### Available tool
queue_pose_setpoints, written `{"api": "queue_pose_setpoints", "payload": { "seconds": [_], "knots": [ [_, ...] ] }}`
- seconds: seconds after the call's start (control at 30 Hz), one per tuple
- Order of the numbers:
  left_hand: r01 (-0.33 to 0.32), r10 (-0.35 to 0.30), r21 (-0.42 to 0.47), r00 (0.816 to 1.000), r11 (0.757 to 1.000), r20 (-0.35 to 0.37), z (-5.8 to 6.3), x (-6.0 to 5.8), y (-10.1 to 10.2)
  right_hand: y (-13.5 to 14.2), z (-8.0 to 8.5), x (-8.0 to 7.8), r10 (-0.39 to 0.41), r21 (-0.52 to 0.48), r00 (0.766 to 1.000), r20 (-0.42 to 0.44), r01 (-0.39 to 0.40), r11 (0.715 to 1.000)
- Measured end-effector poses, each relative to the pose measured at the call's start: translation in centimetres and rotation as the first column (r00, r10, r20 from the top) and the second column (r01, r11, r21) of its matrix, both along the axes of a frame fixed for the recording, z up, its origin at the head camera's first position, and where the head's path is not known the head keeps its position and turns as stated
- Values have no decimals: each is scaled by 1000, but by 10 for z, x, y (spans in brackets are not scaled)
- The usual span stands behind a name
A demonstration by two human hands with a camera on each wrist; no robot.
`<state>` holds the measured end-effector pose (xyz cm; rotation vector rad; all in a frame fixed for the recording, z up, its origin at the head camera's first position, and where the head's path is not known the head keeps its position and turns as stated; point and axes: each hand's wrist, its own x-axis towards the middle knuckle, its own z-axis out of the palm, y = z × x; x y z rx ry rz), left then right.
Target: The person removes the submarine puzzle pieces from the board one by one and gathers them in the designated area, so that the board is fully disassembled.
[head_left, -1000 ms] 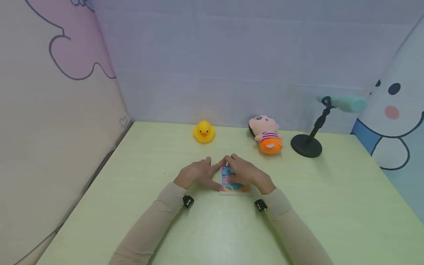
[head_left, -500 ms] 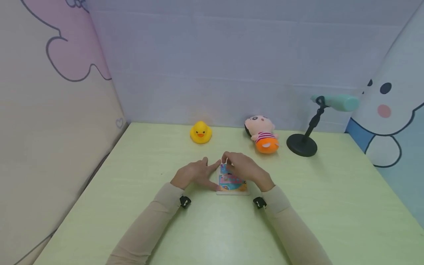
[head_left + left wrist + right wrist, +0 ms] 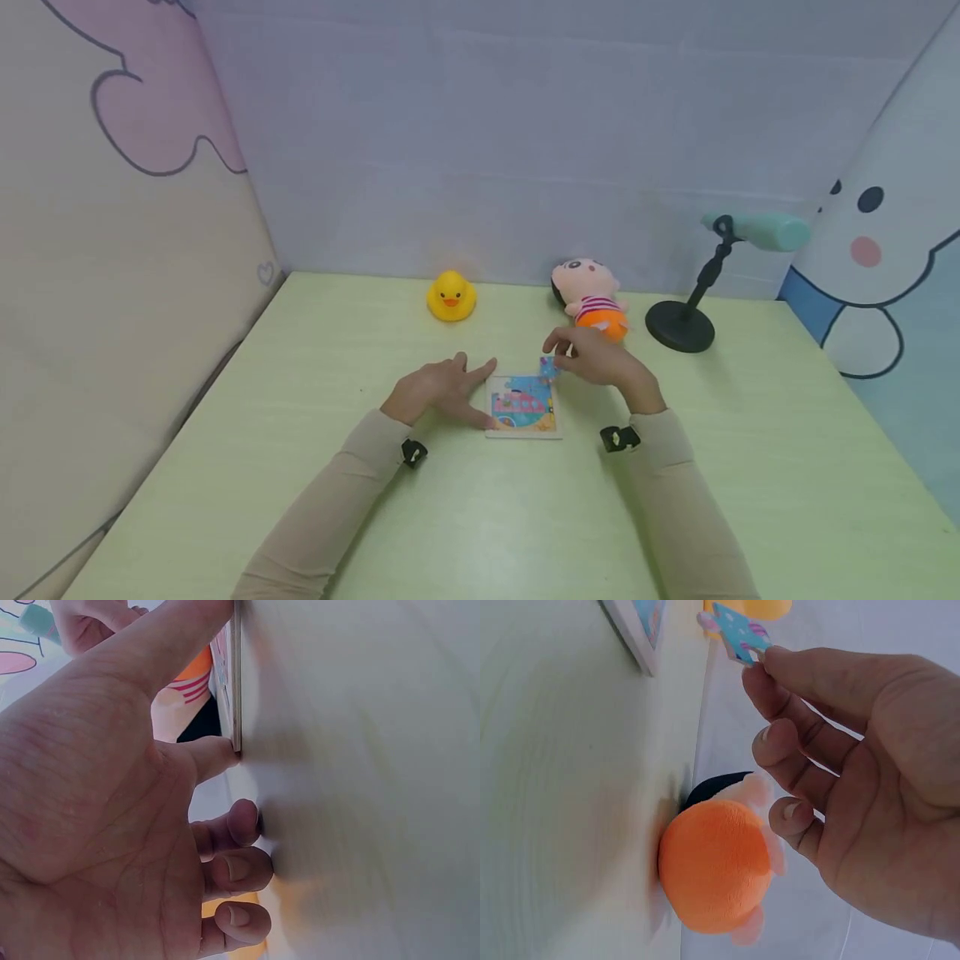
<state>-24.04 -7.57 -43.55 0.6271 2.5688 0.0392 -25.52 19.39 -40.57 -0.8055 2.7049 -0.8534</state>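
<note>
A small square jigsaw puzzle [image 3: 522, 410] with a pink and blue picture lies flat in a pale frame on the table. My left hand [image 3: 441, 392] rests at its left side, thumb near the lower corner and forefinger near the upper one, the other fingers loosely bent on the tabletop. Between thumb and forefinger my right hand [image 3: 600, 360] pinches a blue puzzle piece [image 3: 739, 630] with pink marks, raised above the table by the puzzle's upper right corner. A pale gap shows in the picture's upper left part.
A yellow rubber duck [image 3: 452, 297] sits at the back of the table [image 3: 480, 517]. Right behind my right hand lies a plush doll [image 3: 588, 292] with orange shorts. Farther right, a black stand [image 3: 681, 326] carries a mint-green cylinder [image 3: 768, 232].
My right hand has lifted the puzzle piece out of the puzzle's upper part and moved right with it, uncovering the picture. My left hand has stayed at the puzzle's left edge.
</note>
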Motion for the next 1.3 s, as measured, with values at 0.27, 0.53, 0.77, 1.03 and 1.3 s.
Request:
{"api": "queue_pose_setpoints", "payload": {
  "seconds": [0.27, 0.53, 0.77, 1.03, 1.3],
  "knots": [
    [23, -23, 23, 1000, 999, 10, -1, -3, 1, 21, 1, -4, -4, -16, 999, 42, 5, 1000],
    [23, -24, 44, 999, 999, 25, 1, -4, 0, 35, -1, -9, -50, -2, 995, 92, 50, 999],
    [7, -9, 48, 999, 999, 44, 0, -5, -2, 46, -6, -11, -24, 11, 994, 110, 23, 1000],
    [-6, 4, 50, 999, 999, 49, -1, -4, -3, 50, -11, -12, -62, 50, 970, 237, 52, 997],
    [-6, 4, 58, 999, 998, 39, -1, -2, -2, 55, -17, -14, -78, 76, 964, 254, 60, 995]
  ]
}}
